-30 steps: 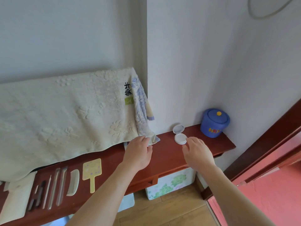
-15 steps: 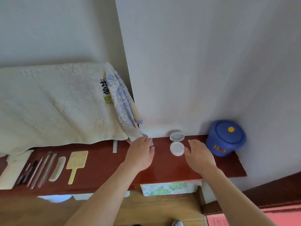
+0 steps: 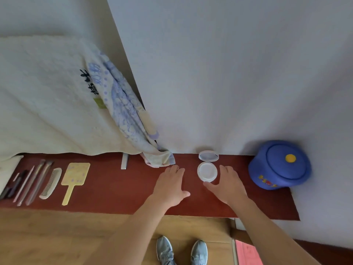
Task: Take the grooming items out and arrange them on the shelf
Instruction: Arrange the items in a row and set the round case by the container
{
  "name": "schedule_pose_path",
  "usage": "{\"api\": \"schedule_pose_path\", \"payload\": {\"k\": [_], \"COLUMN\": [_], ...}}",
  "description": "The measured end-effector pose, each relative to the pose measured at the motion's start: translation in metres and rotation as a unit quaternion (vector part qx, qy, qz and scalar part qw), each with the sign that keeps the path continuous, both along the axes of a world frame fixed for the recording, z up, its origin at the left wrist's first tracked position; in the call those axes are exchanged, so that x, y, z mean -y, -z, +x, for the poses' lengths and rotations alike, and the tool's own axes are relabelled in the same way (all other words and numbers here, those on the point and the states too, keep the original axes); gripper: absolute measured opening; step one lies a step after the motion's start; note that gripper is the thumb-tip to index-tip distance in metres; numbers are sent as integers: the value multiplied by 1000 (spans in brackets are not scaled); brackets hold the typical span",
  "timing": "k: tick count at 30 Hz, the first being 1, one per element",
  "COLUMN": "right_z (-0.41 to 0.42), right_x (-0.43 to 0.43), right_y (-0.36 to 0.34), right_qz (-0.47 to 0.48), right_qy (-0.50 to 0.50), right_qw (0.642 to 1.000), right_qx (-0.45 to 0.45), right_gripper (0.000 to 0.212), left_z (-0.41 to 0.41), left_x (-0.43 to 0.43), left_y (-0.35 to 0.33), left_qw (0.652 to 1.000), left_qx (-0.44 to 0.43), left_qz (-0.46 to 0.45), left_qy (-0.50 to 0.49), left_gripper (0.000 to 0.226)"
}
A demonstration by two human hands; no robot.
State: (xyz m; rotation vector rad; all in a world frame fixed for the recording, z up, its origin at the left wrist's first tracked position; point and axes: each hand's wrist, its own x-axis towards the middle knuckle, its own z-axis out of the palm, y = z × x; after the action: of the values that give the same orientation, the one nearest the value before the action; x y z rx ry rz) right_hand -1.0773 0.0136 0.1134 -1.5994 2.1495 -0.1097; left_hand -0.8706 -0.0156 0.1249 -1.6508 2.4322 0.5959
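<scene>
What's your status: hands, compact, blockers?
Left hand open, over shelf. Right hand open, cupped beside white compact, grip not confirmed. Compact lies open. Blue pot right, towel corner left, both apart from it.

Shelf [image 3: 114, 188] — glossy dark red-brown. Compact [image 3: 207, 172]: white shell, pale grey inside its raised lid. Lidded pot [image 3: 278, 165]: royal blue, yellow knob, small red-and-yellow mark on its side. Hand mirror [image 3: 75, 174]: pale yellow with faint lilac flowers. Comb [image 3: 51, 183]: cream. Large towel [image 3: 47, 102]: off-white, embossed blossoms, black characters, green tag. Smaller cloth [image 3: 122, 106] — white with blue floral print. Shoes [image 3: 164, 249]: grey-blue.
</scene>
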Motion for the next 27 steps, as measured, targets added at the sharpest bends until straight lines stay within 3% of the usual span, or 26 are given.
{"api": "schedule_pose_path", "payload": {"k": [11,27], "right_z": [8,9], "right_x": [20,29], "right_y": [35,44], "right_qz": [-8,-10], "right_qy": [4,29], "right_qw": [1000,1000], "right_qx": [-13,-1], "right_gripper": [75,70], "left_z": [-8,-6], "left_x": [3,6], "left_y": [41,46], "left_qw": [1000,1000], "left_qx": [11,2], "left_qz": [8,0], "left_qy": [-7,-2], "left_gripper": [79,77]}}
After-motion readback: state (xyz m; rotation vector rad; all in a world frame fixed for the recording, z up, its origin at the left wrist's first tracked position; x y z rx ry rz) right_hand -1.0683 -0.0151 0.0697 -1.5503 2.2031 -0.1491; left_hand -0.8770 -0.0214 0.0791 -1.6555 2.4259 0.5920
